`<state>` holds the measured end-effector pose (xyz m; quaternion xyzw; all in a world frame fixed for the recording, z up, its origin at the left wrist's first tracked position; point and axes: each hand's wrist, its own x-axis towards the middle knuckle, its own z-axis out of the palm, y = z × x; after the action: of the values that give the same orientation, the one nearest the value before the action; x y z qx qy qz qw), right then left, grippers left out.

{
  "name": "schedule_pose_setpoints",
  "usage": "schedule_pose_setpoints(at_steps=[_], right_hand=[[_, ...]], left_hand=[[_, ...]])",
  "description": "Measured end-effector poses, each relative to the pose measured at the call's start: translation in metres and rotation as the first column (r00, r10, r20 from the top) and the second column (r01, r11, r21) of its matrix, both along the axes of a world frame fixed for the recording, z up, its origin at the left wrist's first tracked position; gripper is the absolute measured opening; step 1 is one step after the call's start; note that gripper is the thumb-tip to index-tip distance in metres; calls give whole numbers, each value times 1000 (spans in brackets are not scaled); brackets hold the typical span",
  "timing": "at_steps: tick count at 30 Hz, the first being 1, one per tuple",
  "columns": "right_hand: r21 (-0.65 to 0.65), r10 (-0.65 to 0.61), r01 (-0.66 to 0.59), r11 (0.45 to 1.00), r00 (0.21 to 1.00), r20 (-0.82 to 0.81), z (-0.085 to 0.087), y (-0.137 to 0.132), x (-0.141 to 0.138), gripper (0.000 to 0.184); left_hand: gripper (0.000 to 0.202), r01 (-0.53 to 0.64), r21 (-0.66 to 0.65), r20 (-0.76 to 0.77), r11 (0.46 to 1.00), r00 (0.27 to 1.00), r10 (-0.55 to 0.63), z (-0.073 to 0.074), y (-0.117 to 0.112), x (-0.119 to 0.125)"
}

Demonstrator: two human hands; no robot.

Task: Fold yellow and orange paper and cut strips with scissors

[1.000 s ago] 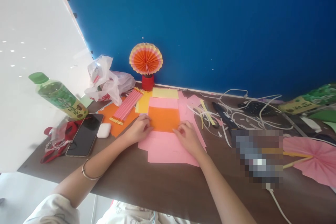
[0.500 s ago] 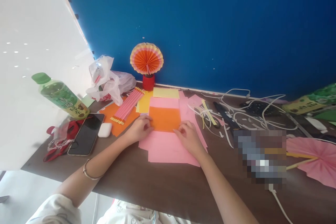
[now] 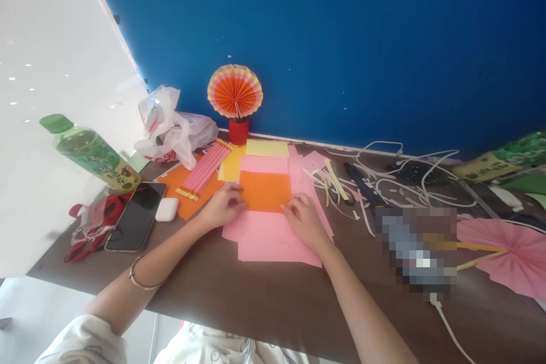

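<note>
An orange sheet of paper (image 3: 265,190) lies across pink paper (image 3: 273,239) on the table, with a pale yellow strip (image 3: 267,148) along the far end. My left hand (image 3: 224,206) holds the orange sheet's left edge near its lower corner, fingers curled together. At the lower right corner, my right hand (image 3: 303,220) pinches the same sheet between thumb and fingers. Beyond and to the left, a bundle of pleated pink strips with yellow ends (image 3: 205,169) rests on more orange paper (image 3: 171,182).
A round pleated paper fan (image 3: 235,91) stands in a red holder (image 3: 239,131) by the blue wall. Left are a green bottle (image 3: 91,153), plastic bag (image 3: 170,131), phone (image 3: 135,217) and white case (image 3: 166,209). White cables (image 3: 422,179) and a pink paper fan (image 3: 507,256) lie right.
The whole view has shifted slightly, so things appear a little further left and up. Both hands stay at the orange sheet's edges with hardly any movement.
</note>
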<state>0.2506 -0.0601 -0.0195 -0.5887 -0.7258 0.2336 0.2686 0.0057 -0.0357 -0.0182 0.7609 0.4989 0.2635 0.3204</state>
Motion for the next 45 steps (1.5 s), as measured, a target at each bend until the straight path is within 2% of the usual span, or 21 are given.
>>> schedule_pose_setpoints(at_steps=[16,21,23,26,29,31,33,36,40,43,45], right_hand=[[-2,-24,24,1000,999,27,-3,2,0,24],[30,-23,22,999,999,34,-5,3,-1,23],[33,-27,27,999,999,27,-5,3,-1,23],[37,-32,32,999,999,18,-4,2,-2,23],[60,-25,24,998,1000,18,-6,2,-1,21],[72,-19,18,997,1000,22,-6,1,-1,21],[74,-17,15,997,1000,25,-6,1,-1,22],[68,-9,7,998,1000,26,-5,1,-1,22],[86,-13,9,996,999,45,-5,2,0,18],[171,-58,43,984,995,81,-3,0,-1,9],[264,-74,37,964,988,134,1,-5,-5,13]], left_hand=[[19,17,75,-67,997,998,-12,5,-5,6],[8,45,195,-244,980,970,4,3,-15,10],[13,55,246,-361,968,932,39,5,-21,13],[28,185,330,-506,926,863,8,8,-30,20],[31,358,386,-597,850,800,-66,8,-38,29],[30,419,385,-643,822,761,-86,5,-42,35],[30,444,362,-668,820,737,-104,2,-45,40],[37,421,342,-652,840,750,-110,-6,-49,44],[65,341,357,-581,870,810,-79,-16,-52,44],[69,328,362,-585,873,808,-62,-22,-53,45],[67,315,372,-592,873,805,-38,-23,-53,46]])
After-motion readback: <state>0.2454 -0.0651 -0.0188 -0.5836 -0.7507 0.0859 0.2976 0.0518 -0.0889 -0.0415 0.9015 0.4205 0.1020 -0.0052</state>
